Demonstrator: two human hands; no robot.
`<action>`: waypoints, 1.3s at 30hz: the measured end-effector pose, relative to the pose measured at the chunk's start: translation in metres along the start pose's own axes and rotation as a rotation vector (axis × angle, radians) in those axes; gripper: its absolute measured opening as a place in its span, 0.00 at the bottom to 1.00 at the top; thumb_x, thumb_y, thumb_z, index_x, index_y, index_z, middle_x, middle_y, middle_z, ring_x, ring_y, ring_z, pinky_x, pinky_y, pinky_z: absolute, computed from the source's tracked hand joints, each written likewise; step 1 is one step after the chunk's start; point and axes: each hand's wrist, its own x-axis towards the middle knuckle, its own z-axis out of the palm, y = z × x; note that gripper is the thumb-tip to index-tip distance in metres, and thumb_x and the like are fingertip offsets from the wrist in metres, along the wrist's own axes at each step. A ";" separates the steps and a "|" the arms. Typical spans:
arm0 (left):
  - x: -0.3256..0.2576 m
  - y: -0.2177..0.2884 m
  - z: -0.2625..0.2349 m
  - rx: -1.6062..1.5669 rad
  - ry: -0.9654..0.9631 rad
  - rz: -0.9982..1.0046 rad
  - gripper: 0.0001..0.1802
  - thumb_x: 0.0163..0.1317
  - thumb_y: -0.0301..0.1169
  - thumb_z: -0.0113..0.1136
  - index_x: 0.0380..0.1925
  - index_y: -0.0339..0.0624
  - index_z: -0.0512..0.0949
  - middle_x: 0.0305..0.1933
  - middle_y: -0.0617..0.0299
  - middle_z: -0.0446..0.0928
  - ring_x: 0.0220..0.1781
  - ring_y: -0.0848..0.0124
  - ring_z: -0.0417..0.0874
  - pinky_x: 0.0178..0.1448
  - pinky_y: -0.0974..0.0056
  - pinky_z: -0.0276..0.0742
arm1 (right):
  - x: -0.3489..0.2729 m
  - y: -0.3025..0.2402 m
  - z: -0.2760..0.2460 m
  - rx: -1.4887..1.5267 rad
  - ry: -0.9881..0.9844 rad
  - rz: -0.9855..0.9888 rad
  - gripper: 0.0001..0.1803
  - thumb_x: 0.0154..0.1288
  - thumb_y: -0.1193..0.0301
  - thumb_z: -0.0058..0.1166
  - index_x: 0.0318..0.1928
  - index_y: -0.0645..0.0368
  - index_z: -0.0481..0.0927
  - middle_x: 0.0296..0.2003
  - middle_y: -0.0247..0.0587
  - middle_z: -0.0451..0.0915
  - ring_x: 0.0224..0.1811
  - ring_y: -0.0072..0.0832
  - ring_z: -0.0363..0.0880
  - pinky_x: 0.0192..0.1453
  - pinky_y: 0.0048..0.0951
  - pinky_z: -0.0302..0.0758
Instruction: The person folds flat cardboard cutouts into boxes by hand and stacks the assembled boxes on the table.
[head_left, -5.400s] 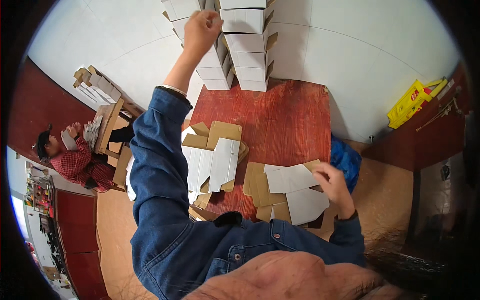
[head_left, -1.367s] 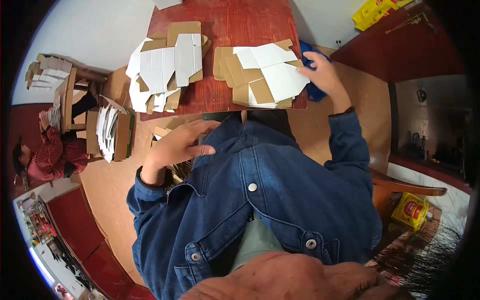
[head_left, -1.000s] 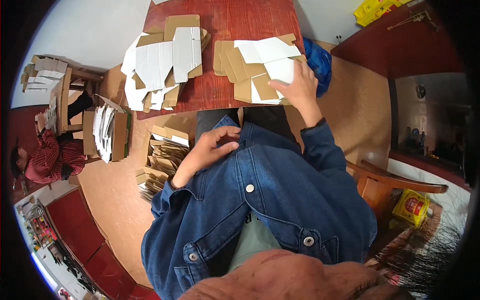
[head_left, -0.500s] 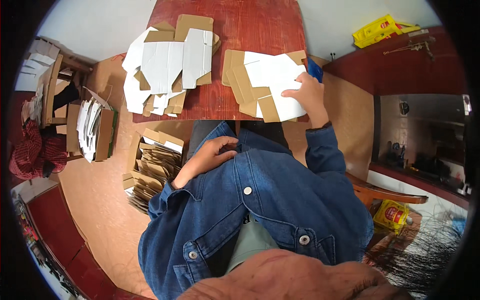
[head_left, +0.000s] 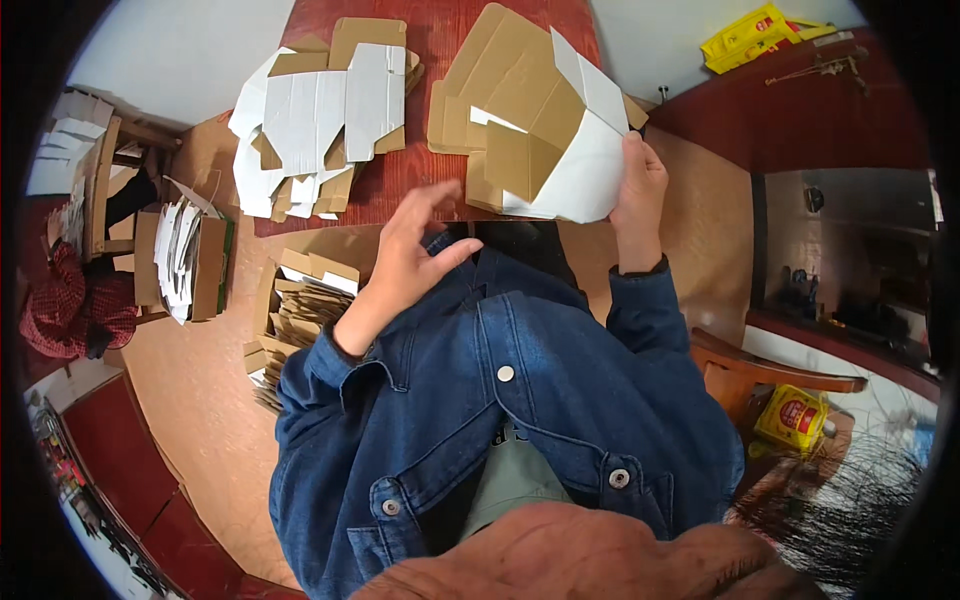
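Observation:
My right hand (head_left: 639, 185) grips the right edge of an unfolded carton blank (head_left: 590, 165), white on one face and brown on the other. The blank is lifted and tilted at that side, over other cardboard pieces (head_left: 484, 183) at the right of the red table (head_left: 440, 40). My left hand (head_left: 412, 245) is raised off my lap near the table's front edge, fingers apart and holding nothing. To its upper left lies a pile of white and brown carton blanks (head_left: 305, 110).
A box packed with folded cardboard (head_left: 305, 310) stands on the floor by my left side. Farther left are another box of white pieces (head_left: 180, 255) and a person in a checked sleeve (head_left: 70, 305). A yellow package (head_left: 755, 40) lies on the dark red cabinet (head_left: 800, 90) at right.
My right hand has taken hold of a carton blank and raised its right side. My left hand has risen from my lap toward the table edge, its fingers spreading.

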 end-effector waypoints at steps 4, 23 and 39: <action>0.022 0.017 0.000 0.332 0.226 0.275 0.32 0.62 0.45 0.72 0.61 0.39 0.77 0.56 0.57 0.78 0.59 0.58 0.76 0.65 0.56 0.70 | -0.018 -0.010 0.013 0.051 -0.002 0.005 0.16 0.74 0.61 0.61 0.36 0.63 0.83 0.29 0.33 0.80 0.29 0.16 0.72 0.31 0.17 0.70; 0.107 -0.010 -0.007 -0.601 0.305 -0.310 0.10 0.76 0.31 0.56 0.46 0.35 0.80 0.39 0.58 0.80 0.42 0.74 0.80 0.48 0.68 0.79 | -0.016 -0.021 -0.002 0.187 -0.415 -0.013 0.11 0.76 0.74 0.54 0.53 0.67 0.80 0.42 0.44 0.84 0.34 0.20 0.74 0.39 0.16 0.73; 0.058 0.007 -0.006 -0.629 0.160 -0.411 0.11 0.78 0.34 0.56 0.44 0.37 0.81 0.38 0.64 0.78 0.37 0.81 0.72 0.45 0.75 0.69 | -0.048 -0.109 0.008 -0.987 -0.423 -1.226 0.22 0.61 0.74 0.64 0.58 0.55 0.80 0.44 0.39 0.85 0.39 0.28 0.80 0.47 0.29 0.75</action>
